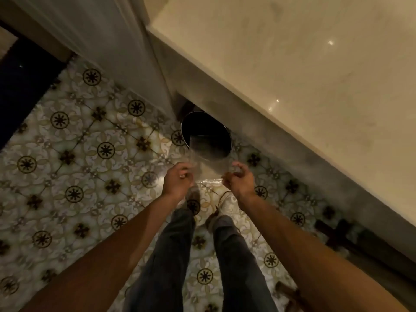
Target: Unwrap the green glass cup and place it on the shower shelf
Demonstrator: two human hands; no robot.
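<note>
A sheet of clear plastic wrap (208, 164) is stretched between both hands, just above the floor. My left hand (177, 180) pinches its left edge and my right hand (238, 180) pinches its right edge. A thin brown string (221, 199) dangles from my right hand toward my shoes. The far part of the wrap hangs over the mouth of a round metal bin (202, 127), which stands open on the floor right ahead of my hands. Neither a green glass cup nor a shower shelf is in view.
A pale marble counter (292, 64) runs diagonally along the right, with the bin tucked at its base. A white door or panel (101, 30) stands at the upper left. Patterned floor tiles (74, 154) spread around my legs. Dark wooden legs (337, 230) sit under the counter at right.
</note>
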